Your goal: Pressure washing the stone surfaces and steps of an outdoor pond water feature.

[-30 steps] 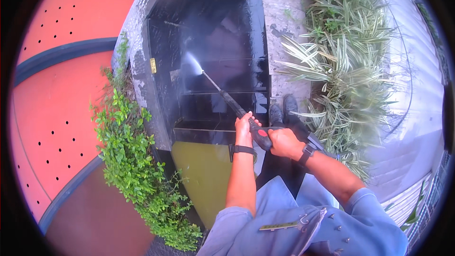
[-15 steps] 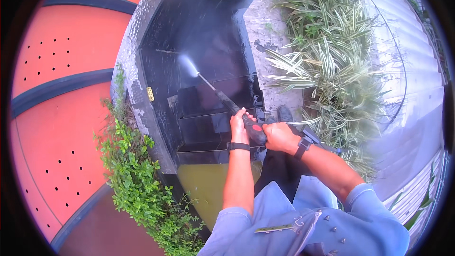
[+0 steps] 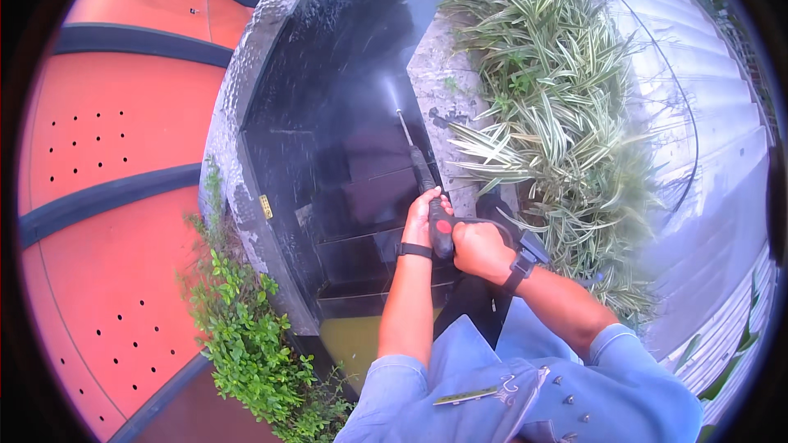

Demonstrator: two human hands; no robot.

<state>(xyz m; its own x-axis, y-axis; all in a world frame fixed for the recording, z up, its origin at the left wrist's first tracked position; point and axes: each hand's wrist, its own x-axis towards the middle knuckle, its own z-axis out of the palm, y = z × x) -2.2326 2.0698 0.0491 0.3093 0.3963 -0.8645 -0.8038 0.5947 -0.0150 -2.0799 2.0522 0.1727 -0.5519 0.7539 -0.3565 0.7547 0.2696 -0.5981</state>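
Since half a second ago the spray lance point(image 3: 413, 157) has swung over, so its tip now points up and a bit right toward the top of the dark wet stone trough point(image 3: 328, 115), with the mist hitting near the pale stone ledge point(image 3: 439, 86) instead of the left side of the wall. Both hands are clamped on the gun: left hand point(image 3: 420, 217) has its fingers wrapped tight around the black barrel just behind the lance, right hand point(image 3: 480, 250) is clenched on the grip right beside it, red spot on the gun showing between them. Murky yellow water point(image 3: 357, 340) sits at the bottom of the trough. Striped-leaf plants point(image 3: 558, 131) on the right, a small green bush point(image 3: 246, 336) on the left against the orange perforated floor point(image 3: 107, 164).
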